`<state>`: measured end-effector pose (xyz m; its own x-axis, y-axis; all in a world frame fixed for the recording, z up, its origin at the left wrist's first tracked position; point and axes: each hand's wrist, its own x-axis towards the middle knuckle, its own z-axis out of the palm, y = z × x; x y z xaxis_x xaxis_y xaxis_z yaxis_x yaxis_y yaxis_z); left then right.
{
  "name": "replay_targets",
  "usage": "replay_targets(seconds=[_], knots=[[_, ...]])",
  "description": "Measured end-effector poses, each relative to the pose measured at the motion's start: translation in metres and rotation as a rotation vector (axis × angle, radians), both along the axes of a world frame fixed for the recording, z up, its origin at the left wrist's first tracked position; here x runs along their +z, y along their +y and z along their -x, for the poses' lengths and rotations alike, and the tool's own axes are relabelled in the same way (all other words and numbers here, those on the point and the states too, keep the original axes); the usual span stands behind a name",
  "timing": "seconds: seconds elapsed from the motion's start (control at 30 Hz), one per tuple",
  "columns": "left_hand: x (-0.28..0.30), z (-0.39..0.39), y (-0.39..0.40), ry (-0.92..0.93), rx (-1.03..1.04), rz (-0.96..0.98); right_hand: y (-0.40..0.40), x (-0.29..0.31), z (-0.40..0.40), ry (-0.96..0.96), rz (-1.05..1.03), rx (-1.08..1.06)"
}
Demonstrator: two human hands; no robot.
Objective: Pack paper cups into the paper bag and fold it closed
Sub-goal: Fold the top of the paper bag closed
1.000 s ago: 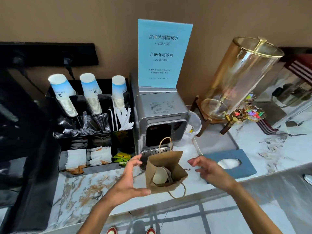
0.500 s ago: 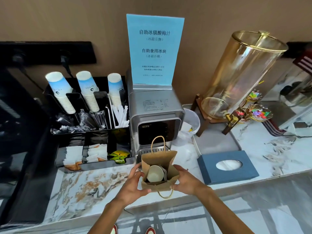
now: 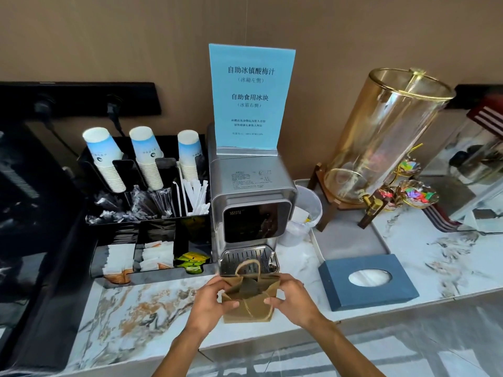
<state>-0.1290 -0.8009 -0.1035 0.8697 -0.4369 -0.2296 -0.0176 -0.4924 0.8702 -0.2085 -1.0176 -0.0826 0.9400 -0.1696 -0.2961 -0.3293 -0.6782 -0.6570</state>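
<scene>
You have one paper bag point(image 3: 249, 303) standing on the marble counter point(image 3: 141, 308), just in front of the single steel dispenser point(image 3: 251, 202). Your left hand point(image 3: 211, 302) clasps its left side and your right hand point(image 3: 292, 300) its right side, fingers curled over the upper edges. Its mouth is pinched narrow; any cups inside are hidden. Two twine handles show. Far left, three stacks of paper cups point(image 3: 148, 156) stand upside down in the black organizer point(image 3: 117, 257). One blue tissue box point(image 3: 367, 281) sits to your right.
</scene>
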Motion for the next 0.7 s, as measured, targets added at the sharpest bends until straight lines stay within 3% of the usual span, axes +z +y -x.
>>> replay_targets(seconds=[0.1,0.23,0.3,0.4,0.57,0.7], knots=[[-0.006,-0.001,0.000,0.054,0.082,-0.002,0.004,0.001,0.003,-0.049,-0.128,-0.130],[0.006,-0.011,0.002,0.041,0.126,0.214,0.009,0.000,0.004,-0.049,-0.247,-0.296],[0.010,-0.016,0.006,0.037,0.082,0.224,0.009,0.002,0.001,-0.108,-0.305,-0.333],[0.010,-0.018,0.005,0.088,0.070,0.270,0.009,0.005,-0.009,-0.198,-0.589,-0.484],[0.014,-0.022,0.007,0.106,0.058,0.244,0.013,0.000,-0.009,-0.260,-0.763,-0.383],[0.016,-0.025,0.012,0.096,-0.097,0.160,0.008,-0.005,-0.003,-0.255,-0.669,-0.267]])
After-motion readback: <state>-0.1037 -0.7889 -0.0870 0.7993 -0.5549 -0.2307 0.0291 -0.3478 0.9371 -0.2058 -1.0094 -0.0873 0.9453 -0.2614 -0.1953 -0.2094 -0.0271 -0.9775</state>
